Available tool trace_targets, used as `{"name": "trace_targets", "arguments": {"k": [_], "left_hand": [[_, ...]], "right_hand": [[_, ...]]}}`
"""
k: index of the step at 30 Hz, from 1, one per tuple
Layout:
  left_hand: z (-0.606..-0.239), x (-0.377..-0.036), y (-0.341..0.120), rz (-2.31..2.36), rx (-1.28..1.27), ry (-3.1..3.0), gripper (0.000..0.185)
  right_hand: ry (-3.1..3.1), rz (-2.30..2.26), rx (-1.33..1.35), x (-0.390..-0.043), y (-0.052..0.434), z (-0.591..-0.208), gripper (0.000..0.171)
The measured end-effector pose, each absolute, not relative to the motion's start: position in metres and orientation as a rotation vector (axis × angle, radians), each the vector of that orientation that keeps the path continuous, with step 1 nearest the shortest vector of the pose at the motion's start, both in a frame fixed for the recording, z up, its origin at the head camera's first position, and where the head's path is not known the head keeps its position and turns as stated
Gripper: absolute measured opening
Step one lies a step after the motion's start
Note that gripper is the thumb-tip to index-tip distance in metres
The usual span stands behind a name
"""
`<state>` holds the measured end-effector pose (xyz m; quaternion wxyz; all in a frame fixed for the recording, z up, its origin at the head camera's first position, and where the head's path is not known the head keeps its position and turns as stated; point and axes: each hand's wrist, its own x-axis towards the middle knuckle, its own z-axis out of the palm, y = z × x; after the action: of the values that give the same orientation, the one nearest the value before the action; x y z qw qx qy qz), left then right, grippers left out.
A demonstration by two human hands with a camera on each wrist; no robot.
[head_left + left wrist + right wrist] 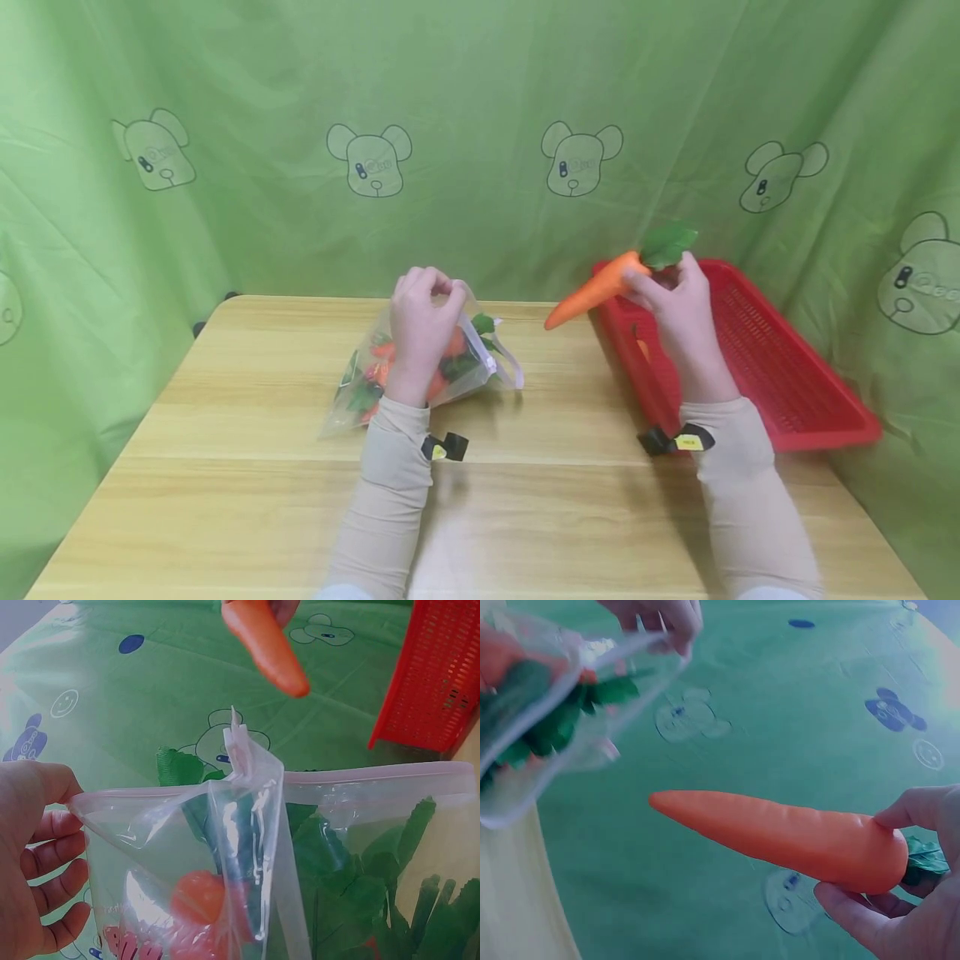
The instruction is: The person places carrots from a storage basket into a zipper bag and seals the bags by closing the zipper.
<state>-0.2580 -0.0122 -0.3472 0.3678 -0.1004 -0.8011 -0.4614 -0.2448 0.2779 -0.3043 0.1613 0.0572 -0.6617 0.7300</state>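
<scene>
Green bear-print cloth backs a right hand (678, 292) pinching a seemingly light, stiff toy carrot (596, 289) near its leaves while left hand (420, 321) fingers grip a limp zip bag (472, 367).

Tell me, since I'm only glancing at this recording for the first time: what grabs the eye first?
The bright orange carrot with green leaves, held up in the right hand above the red basket's left end. Next, the clear zip bag of more carrots at table centre, its top pinched in the left hand's grip.
</scene>
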Motion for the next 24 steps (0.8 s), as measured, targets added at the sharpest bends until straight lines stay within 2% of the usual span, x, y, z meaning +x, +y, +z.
{"name": "trace_targets", "arguments": {"k": [7, 19, 24], "left_hand": [[-0.348, -0.259, -0.011, -1.193, -0.261, -2.055, 0.014], [-0.347, -0.258, -0.011, -1.185, -0.252, -2.050, 0.013], [-0.348, -0.259, -0.011, -1.182, -0.247, -2.058, 0.012]], "right_hand": [[-1.907, 2.204, 0.179, -0.241, 0.253, -0.313, 0.042], [-1.861, 2.400, 0.214, -0.246, 0.214, -0.330, 0.032], [-1.887, 2.405, 0.225, -0.248, 0.200, -0.338, 0.033]]}}
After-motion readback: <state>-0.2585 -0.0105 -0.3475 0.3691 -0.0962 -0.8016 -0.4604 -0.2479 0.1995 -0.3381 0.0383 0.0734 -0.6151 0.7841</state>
